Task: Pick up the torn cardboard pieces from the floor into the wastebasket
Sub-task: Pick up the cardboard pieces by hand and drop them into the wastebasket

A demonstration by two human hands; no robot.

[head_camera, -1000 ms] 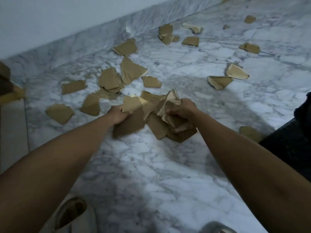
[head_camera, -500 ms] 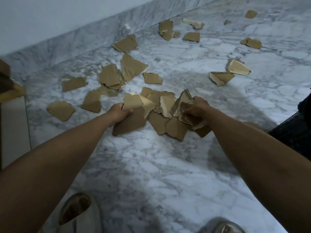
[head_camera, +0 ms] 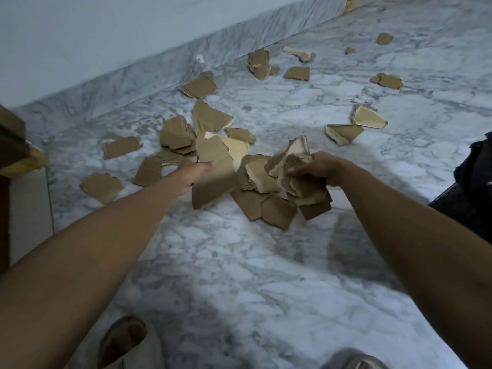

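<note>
both hands have drawn apart: left hand (head_camera: 195,170) grips a large cardboard piece (head_camera: 213,179) pointing down-left, its fingers hidden; right hand (head_camera: 318,167) clutches a crumpled bundle (head_camera: 298,174).

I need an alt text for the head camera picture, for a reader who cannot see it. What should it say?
Seen from above, a person's left hand grips a large cardboard piece and the right hand grips a bundle of torn cardboard just above a marble floor. Many more scattered pieces lie toward the wall; no wastebasket is visible.
</note>
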